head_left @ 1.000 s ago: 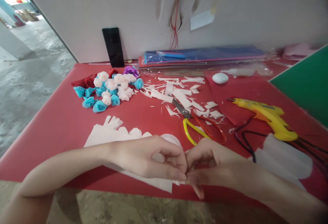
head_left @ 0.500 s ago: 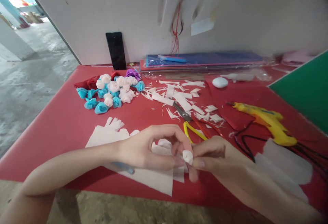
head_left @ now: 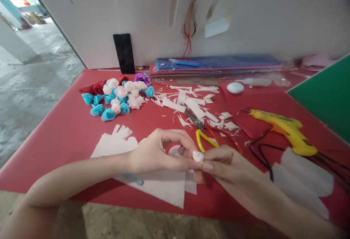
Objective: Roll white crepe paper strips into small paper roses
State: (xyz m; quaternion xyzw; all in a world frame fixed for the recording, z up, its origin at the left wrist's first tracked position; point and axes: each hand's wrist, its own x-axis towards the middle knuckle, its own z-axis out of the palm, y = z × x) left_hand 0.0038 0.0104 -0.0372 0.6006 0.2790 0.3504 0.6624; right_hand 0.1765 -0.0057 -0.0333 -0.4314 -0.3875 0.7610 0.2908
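Note:
Between my fingertips sits a small white paper rose [head_left: 198, 156], its rolled centre facing up. My left hand [head_left: 166, 151] pinches it from the left with thumb and forefinger. From the right, my right hand [head_left: 226, 164] pinches the same flower between thumb and finger. Beneath my left hand lie white paper sheets [head_left: 166, 189] with cut edges, and a light-blue pen [head_left: 133, 179] partly hidden by my wrist. Just beyond my hands rest scissors [head_left: 201, 125] with one yellow and one red handle.
Blue, white, red and purple paper flowers [head_left: 116, 98] are heaped at left near a leaning black phone [head_left: 124, 53]. White paper scraps [head_left: 191, 104] lie mid-table. A yellow glue gun [head_left: 284, 129] with a dark cable, a white egg-shaped object [head_left: 235, 88] and translucent sheets [head_left: 303, 177] are at right.
Both hands have risen slightly and shifted a little left with the white paper rose, which is now tipped more upward. Things on the table stay where they were.

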